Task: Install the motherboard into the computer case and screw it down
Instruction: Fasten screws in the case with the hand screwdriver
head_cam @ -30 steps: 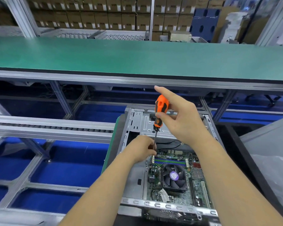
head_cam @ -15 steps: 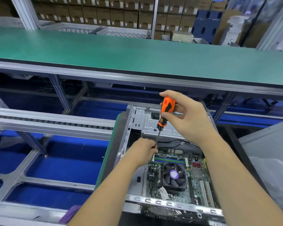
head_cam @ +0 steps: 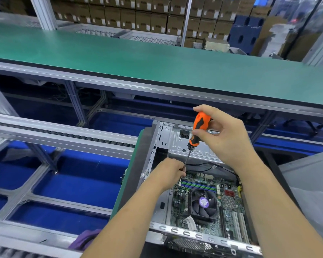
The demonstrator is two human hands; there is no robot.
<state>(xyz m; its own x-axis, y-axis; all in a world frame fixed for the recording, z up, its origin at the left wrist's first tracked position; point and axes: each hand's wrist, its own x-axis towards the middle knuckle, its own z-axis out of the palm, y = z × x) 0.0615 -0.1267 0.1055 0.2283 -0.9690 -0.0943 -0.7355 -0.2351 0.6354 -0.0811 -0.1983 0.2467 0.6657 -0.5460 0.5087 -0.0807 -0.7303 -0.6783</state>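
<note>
- The computer case (head_cam: 163,146) lies open on its side on a dark pad with a green edge (head_cam: 136,161); its grey metal frame runs along the near rim and up the left wall.
- The motherboard (head_cam: 229,203) sits inside the case, flat on the case floor; green and blue memory slots (head_cam: 199,185) run across its far part, and a black cooler fan (head_cam: 203,203) with a purple centre label stands near the middle.
- The right hand (head_cam: 224,138) grips the screwdriver (head_cam: 198,129) by its orange-and-black handle, fingers and thumb curled round it; the index finger arches over the handle's top.
- The screwdriver stands tilted, handle high and shaft (head_cam: 186,161) slanting down to the left toward the board's far left corner; the tip is hidden behind the left hand.
- The left hand (head_cam: 169,172) is curled at the lower shaft — fingertips closed round it just above the board; whether a screw is pinched there too, I cannot tell.
- Black cables (head_cam: 213,167) cross the case between the board's far edge and the metal drive bay (head_cam: 177,144).
- Beyond the case runs a long green bench top (head_cam: 119,58); stacked cardboard boxes (head_cam: 138,17) stand behind it.
- To the left, a roller rail (head_cam: 63,135) on an aluminium frame crosses above a blue floor (head_cam: 76,183); a purple cloth (head_cam: 86,239) lies at the near edge — partly hidden by the left forearm.
</note>
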